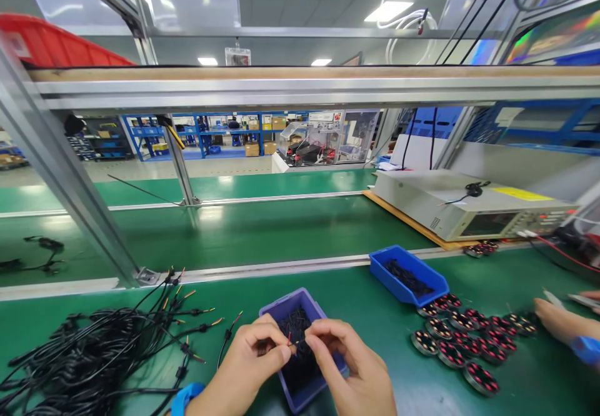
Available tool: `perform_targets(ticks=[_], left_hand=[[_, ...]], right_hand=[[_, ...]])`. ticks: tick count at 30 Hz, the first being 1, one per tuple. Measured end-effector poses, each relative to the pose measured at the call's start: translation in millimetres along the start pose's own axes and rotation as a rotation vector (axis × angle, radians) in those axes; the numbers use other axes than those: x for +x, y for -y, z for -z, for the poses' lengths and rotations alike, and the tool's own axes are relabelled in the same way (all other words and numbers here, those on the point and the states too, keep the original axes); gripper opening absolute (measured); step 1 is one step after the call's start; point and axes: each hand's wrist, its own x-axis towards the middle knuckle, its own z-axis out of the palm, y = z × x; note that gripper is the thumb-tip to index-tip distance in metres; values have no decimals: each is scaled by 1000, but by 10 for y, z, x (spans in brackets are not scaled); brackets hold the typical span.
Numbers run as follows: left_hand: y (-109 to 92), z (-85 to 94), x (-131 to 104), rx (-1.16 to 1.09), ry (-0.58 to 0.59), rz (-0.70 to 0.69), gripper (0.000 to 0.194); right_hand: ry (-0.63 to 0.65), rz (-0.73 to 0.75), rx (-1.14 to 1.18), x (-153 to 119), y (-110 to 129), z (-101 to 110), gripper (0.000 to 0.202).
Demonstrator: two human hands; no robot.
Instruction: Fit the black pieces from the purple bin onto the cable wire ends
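Note:
Both hands meet over a purple bin (304, 292) that holds many small, thin black pieces (297, 323). My left hand (255, 360), with a blue band at the wrist, pinches a thin wire (289, 339) that shows a bit of red near the fingertips. Fingertip to fingertip with it, my right hand (351, 363) is closed in a pinch; what it grips is too small to make out. Left of the bin lies a loose pile of black cables (94, 353) with stripped, orange-looking wire ends.
A blue bin (407, 298) of black pieces stands right of the purple one. Several round motor parts (480, 378) with red and copper coils lie nearby. Another person's hand (557, 322) holds tweezers at the far right. Behind sits a grey instrument (422, 197); metal posts and a shelf (300, 93) frame the bench.

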Motion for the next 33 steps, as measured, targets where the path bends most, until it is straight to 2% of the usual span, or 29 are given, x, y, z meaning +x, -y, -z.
perform_targets(ticks=[7,12,16,23,28,33], left_hand=[[15,-2,-5,11,18,6,27],[4,1,-10,7,12,12,26],[15,7,-5,-5,13,9,24],[44,10,-7,-2,-4,-2,27],[40,15,0,42,-9,-15,31],[-3,-4,-9,88,-11,6,33]], right_hand=[[17,-1,10,11,5,-21,19],[-15,-3,30,10,29,-32,15],[15,35,26,16,21,-18,7],[77,23,-2,-5,-17,-20,8],[110,77,-45,13,-20,-37,8],[57,-26,1,11,-32,-5,9]])
